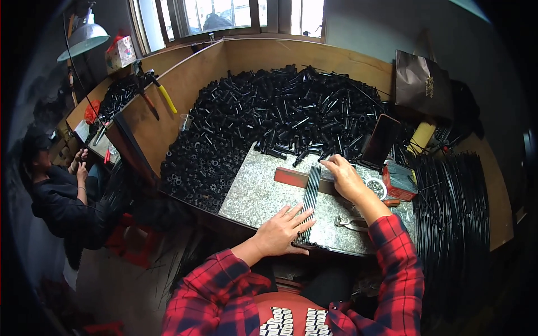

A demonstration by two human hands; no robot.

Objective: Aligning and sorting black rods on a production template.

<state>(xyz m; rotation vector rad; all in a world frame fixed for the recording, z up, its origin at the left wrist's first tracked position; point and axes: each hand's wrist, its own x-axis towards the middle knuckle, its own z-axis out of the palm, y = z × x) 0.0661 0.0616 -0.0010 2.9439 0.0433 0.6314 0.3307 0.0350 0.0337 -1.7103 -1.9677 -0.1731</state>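
Several thin black rods [311, 193] lie side by side on a speckled metal work plate [246, 196], their middle crossing a red-faced bar [291, 177]. My left hand [282, 231] lies with fingers spread over the near part of the rods. At their far ends, my right hand [346, 180] has its thumb and fingers pinched together; what they hold is too small to make out. Right of the rods, a silver plier-like hand tool [352, 223] rests on the plate. Beyond it sits a round clear dish [376, 188] of small parts.
A large heap of black cylindrical parts [280, 106] fills the wooden-walled bin [235, 56] behind the plate. On the right are a phone [382, 140], a red box [400, 182] and long black rods [451, 213]. Another person [59, 190] sits at the left.
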